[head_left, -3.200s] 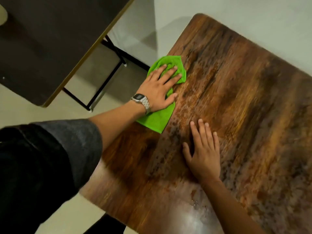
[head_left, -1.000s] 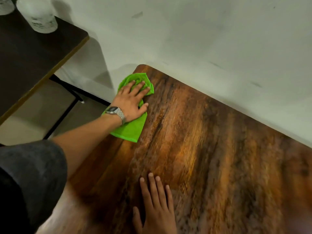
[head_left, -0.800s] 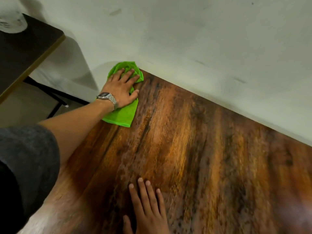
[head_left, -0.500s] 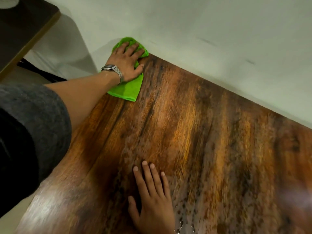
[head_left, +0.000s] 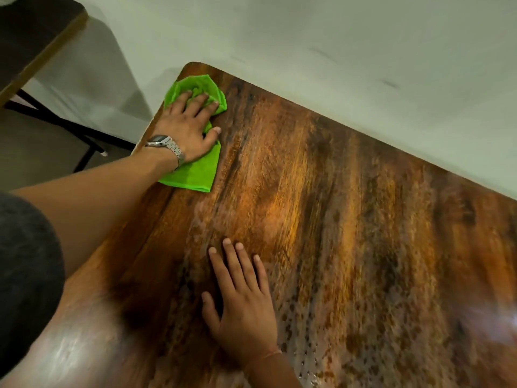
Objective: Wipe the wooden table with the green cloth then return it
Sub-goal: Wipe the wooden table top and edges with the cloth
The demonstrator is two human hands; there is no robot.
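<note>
The green cloth (head_left: 195, 172) lies bunched at the far left corner of the wooden table (head_left: 349, 219), close to the wall. My left hand (head_left: 187, 127), with a metal watch on the wrist, presses flat on the cloth with fingers spread over its bunched far end. My right hand (head_left: 243, 301) rests palm down on the bare wood nearer to me, fingers slightly apart, holding nothing. Wet speckles and streaks show on the wood around and to the right of that hand.
A pale wall (head_left: 335, 51) runs along the table's far edge. A dark table (head_left: 33, 32) with black metal legs stands at the upper left, across a gap of floor (head_left: 36, 152). The wooden table's left edge lies just beside my left wrist.
My left hand stayed pressed on the cloth at the far left corner, having pushed it there from further back along the left edge. My right hand has stayed flat on the wood.
</note>
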